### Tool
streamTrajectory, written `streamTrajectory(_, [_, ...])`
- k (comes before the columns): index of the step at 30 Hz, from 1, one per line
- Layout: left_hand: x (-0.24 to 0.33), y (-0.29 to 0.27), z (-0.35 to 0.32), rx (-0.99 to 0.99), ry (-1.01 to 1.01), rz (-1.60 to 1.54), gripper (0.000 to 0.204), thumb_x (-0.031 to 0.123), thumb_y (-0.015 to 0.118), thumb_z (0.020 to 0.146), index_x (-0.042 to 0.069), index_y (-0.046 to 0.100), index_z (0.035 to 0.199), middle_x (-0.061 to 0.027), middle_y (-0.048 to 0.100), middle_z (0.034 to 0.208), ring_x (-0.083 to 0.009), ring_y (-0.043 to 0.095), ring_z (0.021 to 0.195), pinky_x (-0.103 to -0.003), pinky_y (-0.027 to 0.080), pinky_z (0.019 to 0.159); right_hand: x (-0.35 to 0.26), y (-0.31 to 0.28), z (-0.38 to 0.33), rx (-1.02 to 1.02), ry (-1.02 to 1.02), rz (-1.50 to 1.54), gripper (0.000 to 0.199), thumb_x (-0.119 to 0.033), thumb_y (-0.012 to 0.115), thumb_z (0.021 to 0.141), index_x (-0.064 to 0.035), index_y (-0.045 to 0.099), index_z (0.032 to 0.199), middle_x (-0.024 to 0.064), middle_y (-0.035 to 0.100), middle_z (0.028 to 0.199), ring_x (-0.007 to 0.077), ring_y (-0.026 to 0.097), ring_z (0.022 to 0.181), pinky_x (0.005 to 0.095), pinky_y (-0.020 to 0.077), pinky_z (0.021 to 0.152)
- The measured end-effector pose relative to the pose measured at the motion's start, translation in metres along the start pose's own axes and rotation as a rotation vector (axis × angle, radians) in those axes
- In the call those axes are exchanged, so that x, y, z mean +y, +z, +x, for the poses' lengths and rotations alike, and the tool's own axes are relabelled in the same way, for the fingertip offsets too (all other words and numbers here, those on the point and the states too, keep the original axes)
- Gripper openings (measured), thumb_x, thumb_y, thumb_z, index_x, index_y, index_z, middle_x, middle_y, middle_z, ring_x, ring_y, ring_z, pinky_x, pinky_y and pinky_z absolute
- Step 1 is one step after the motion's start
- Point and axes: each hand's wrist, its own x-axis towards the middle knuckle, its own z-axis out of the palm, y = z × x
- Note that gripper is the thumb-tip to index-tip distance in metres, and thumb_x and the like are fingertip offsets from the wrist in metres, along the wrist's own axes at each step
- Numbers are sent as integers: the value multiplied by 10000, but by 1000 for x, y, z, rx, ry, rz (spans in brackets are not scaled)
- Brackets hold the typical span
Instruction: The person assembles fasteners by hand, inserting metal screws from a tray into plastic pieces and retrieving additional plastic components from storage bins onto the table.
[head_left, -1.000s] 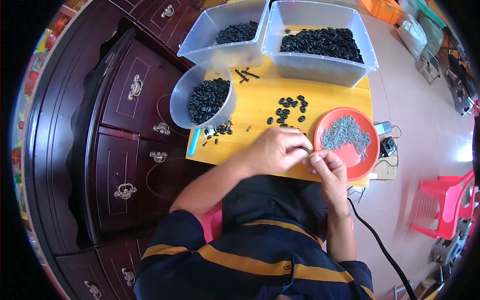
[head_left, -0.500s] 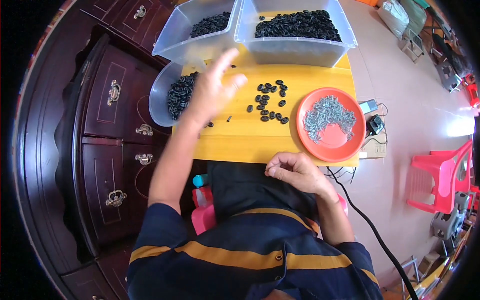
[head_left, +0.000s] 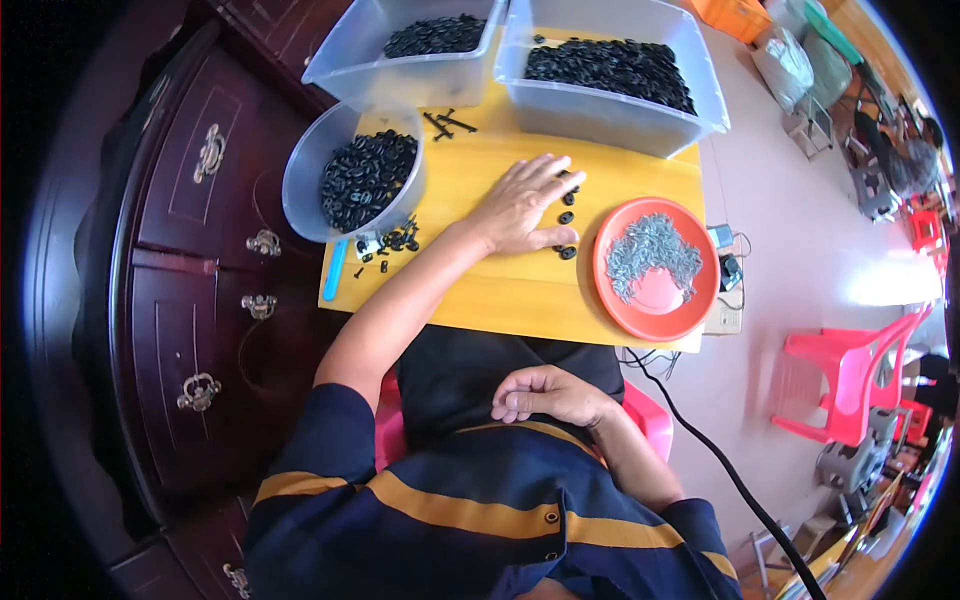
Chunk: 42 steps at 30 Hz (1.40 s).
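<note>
While your right hand point(head_left: 545, 395) has dropped back to rest loosely curled against your lap, below the table edge and holding nothing that shows, your left hand point(head_left: 520, 205) has swung across from the round bowl side and now lies flat, fingers spread, on the yellow table point(head_left: 520, 295). A second ago both hands were together at the near edge, working something small between them; half a second ago the left was reaching up toward the grey round bowl point(head_left: 310, 175) of black pieces. Now it covers the loose scatter of small black rings point(head_left: 566, 235), palm down and open, gripping nothing yet; a few rings peek out beside your fingertips and near your thumb. You are between pieces: one cycle looks finished, and the left hand is over fresh rings.

Just right of that hand sits the orange plate point(head_left: 700, 300) with its heap of small grey metal parts point(head_left: 652, 255), untouched by either hand. Behind your hand stand two clear bins point(head_left: 610, 110) holding more black pieces, and a few black screws point(head_left: 445, 123) lie between them and the bowl. More black bits and a blue pen-like tool point(head_left: 335, 270) lie at the table's left edge below the bowl.
</note>
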Motion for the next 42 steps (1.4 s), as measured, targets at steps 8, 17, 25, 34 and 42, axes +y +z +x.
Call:
streamTrajectory(8, [21, 7, -15, -84, 150, 68, 812, 713, 566, 867, 142, 534, 1444, -192, 401, 1548, -405, 312, 1467, -543, 234, 1207, 49, -29, 8, 356, -36, 536, 257, -200, 595, 1021, -34, 630, 1214, 118, 714, 1149, 198, 696, 1007, 322, 552, 894])
streamTrajectory(17, [41, 13, -30, 40, 165, -33, 692, 493, 712, 854, 122, 531, 1410, -173, 494, 1439, -374, 418, 1387, -497, 322, 1169, 56, -60, 10, 567, -183, 919, 327, -161, 620, 967, -21, 605, 1262, 147, 705, 1176, 287, 692, 1068, 423, 568, 936])
streamTrajectory(25, [47, 20, -16, 53, 80, 38, 830, 529, 701, 838, -4, 472, 1431, -208, 461, 1476, -371, 400, 1405, -501, 305, 1174, 66, -67, 9, 620, -207, 884, 389, -245, 623, 981, -68, 576, 1324, 130, 672, 1234, 291, 660, 1119, 430, 541, 966])
streamTrajectory(34, [48, 29, -6, 105, 97, 38, 493, 391, 692, 855, 69, 643, 1225, -172, 539, 1398, -363, 464, 1347, -498, 348, 1130, 61, -68, 19, 576, -203, 911, 371, -282, 592, 1000, -46, 609, 1286, 142, 702, 1189, 276, 684, 1097, 428, 551, 972])
streamTrajectory(42, [47, 35, -35, 166, 175, -38, 276, 288, 634, 919, 88, 714, 1091, -109, 646, 1269, -302, 532, 1281, -474, 377, 1088, 57, -65, 22, 435, -197, 885, 463, -351, 591, 999, -48, 564, 1348, 167, 668, 1266, 309, 659, 1154, 445, 527, 1008])
